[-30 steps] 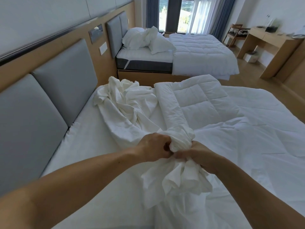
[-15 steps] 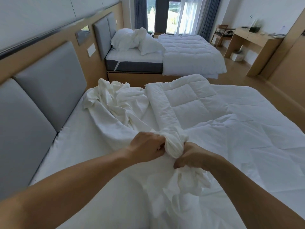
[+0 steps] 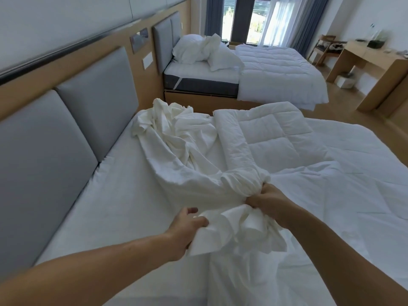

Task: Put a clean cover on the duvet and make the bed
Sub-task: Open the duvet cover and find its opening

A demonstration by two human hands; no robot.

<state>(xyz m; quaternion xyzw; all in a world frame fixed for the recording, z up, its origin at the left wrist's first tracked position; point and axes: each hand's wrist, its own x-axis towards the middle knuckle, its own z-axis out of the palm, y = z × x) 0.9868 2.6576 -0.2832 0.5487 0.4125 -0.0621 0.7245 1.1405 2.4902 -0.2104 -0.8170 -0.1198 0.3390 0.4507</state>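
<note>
My right hand (image 3: 268, 200) was clamped round a bunched neck of the cover (image 3: 176, 146), with what I took to be a corner of the duvet (image 3: 278, 140) inside it, though the folds hid that corner from me; my left hand (image 3: 187, 226) sat just near and left of it, thumb and fingers pinched on the loose hem that flared out below the neck. The duvet lay spread over the right and far part of the bed (image 3: 106, 195), its rolled edge running as a long ridge from the far side straight toward my right hand; the cover trailed from that same point to the far left, heaped toward the headboard (image 3: 92, 107). So the two things forked from my right hand: duvet far and right, cover far and left. The right hand was the nearer one to the duvet and looked best used as the anchor; the left, nearer the slack cloth, was the one placed to draw the cover along that ridge, away from me.
</note>
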